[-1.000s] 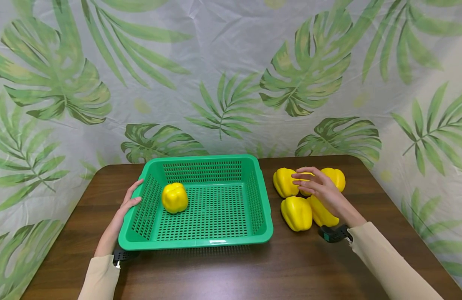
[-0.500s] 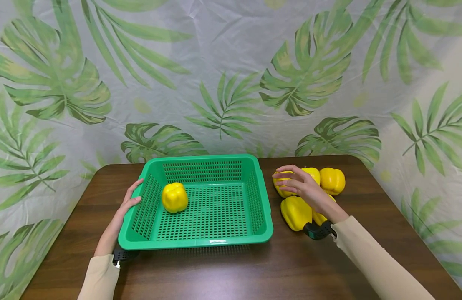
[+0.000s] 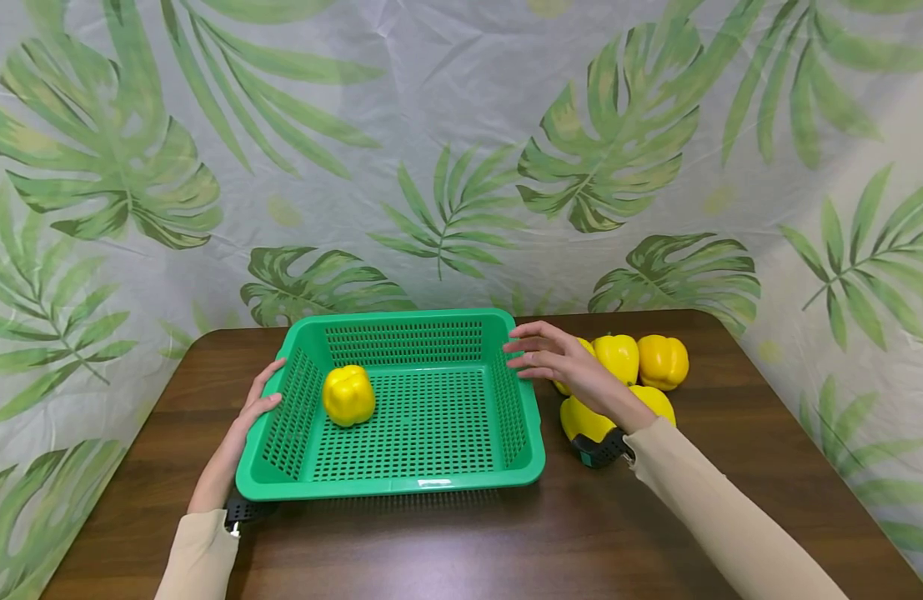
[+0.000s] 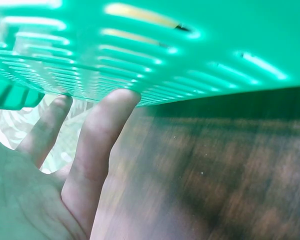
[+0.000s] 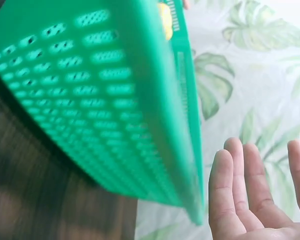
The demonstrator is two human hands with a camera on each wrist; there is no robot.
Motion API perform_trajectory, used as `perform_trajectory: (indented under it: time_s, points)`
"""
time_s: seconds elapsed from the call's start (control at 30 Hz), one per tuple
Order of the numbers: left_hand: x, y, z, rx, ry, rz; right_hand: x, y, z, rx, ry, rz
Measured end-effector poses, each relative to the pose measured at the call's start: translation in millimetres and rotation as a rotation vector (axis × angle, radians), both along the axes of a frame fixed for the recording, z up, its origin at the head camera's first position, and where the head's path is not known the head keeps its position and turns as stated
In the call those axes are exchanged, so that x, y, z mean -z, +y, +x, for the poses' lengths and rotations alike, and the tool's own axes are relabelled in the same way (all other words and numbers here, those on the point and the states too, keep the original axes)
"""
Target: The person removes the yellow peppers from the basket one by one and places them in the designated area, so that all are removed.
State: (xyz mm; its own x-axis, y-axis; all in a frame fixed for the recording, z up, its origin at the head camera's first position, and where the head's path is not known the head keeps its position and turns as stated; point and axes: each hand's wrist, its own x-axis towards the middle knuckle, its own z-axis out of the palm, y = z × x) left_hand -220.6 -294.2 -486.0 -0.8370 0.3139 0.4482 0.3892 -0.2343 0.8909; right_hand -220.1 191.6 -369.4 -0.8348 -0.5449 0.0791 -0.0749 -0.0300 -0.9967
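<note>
A green plastic basket (image 3: 476,481) with slotted walls stands on the table, one yellow bell pepper (image 3: 348,396) inside near its left wall. My left hand (image 3: 239,429) rests against the basket's left side, and in the left wrist view its extended fingers (image 4: 97,145) touch the outer wall from below the rim. At the opposite side, my right hand (image 3: 559,358) is above the right rim with nothing in it. Its fingers (image 5: 221,187) look extended and apart from the basket in the right wrist view.
Several more yellow bell peppers (image 3: 664,362) lie in a cluster right of the basket, partly hidden by my right hand and wrist strap (image 3: 599,450). Behind the wooden table (image 3: 431,550) hangs a leaf-patterned cloth (image 3: 461,100).
My right hand has moved left, from over the pepper cluster to the basket's right rim, carrying nothing. My left hand, the basket and the pepper in it look unmoved.
</note>
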Motion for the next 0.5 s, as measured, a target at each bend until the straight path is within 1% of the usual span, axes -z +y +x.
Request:
perform_trajectory:
  time_s: [0.13, 0.2, 0.37, 0.43, 0.5]
  points:
    - [-21.3, 13.0, 15.4, -0.031, -0.01, -0.014, -5.9, -12.4, -1.2, -0.022, -0.006, -0.003]
    - [-26.3, 16.2, 18.4, -0.031, -0.002, -0.013, -8.0, -18.5, -1.9, -0.03, -0.003, -0.007]
    - [-25.2, 15.5, 17.9, -0.033, 0.023, -0.021, -9.2, -33.0, -6.5, -0.055, -0.003, -0.007]
    - [-25.4, 15.6, 17.9, -0.039, 0.024, -0.026, -9.8, -38.8, -8.3, -0.07, -0.003, -0.005]
    - [-25.0, 15.2, 17.5, -0.044, 0.01, -0.024, -10.1, -44.8, -10.0, -0.09, 0.0, -0.011]
